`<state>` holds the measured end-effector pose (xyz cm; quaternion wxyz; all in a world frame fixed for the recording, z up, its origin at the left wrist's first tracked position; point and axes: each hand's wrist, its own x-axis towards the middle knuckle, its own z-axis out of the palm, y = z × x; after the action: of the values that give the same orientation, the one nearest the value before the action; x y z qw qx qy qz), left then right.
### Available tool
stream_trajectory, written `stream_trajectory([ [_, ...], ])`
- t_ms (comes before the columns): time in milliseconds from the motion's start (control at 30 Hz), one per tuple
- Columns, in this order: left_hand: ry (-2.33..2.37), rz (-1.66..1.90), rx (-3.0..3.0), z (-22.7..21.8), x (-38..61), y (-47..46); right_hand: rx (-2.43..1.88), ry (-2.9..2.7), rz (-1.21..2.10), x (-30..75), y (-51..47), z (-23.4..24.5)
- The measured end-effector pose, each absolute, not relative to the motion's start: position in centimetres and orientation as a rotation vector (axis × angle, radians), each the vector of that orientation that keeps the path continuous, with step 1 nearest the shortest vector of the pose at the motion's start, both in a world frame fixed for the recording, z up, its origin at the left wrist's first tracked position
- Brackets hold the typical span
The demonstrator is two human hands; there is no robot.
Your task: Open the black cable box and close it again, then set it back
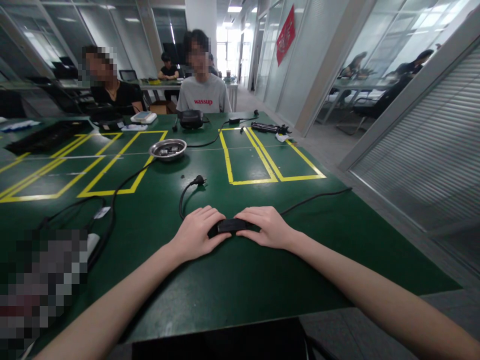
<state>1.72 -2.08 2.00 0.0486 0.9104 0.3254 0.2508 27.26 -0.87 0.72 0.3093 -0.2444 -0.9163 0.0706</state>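
Note:
A black power adapter [231, 225] lies low over the green table, its two ends between my hands. My left hand [200, 230] is closed round the left end, thumb in front and fingers behind. On the right end my right hand [267, 226] grips in the same way. From the left side a black cord curves up to a plug [200, 180] lying on the table. A thinner black cable [318, 198] runs from behind my right hand toward the table's right edge. The adapter's ends are partly hidden by my fingers.
A metal bowl [167, 150] holding small metal parts stands beyond my left hand. Yellow tape [253, 181] marks rectangles on the green table [232, 290]. A black tripod-like object [268, 128] and a black case [191, 119] lie farther back. Two people sit across the table.

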Motion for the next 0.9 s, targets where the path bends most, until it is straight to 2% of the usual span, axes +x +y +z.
stream_trajectory([
  [433,1.038,0.73,2.72,1.8,2.0,-2.2,-0.641,-2.398,0.219,26.9,-0.9,0.3],
  [600,1.047,0.659,2.689,1.7,2.2,-2.5,-0.58,-2.477,0.333,26.9,-1.4,0.7],
  [900,1.086,0.648,2.568,1.5,2.2,-2.6,-0.689,-2.665,0.161,26.4,-2.2,1.1],
])
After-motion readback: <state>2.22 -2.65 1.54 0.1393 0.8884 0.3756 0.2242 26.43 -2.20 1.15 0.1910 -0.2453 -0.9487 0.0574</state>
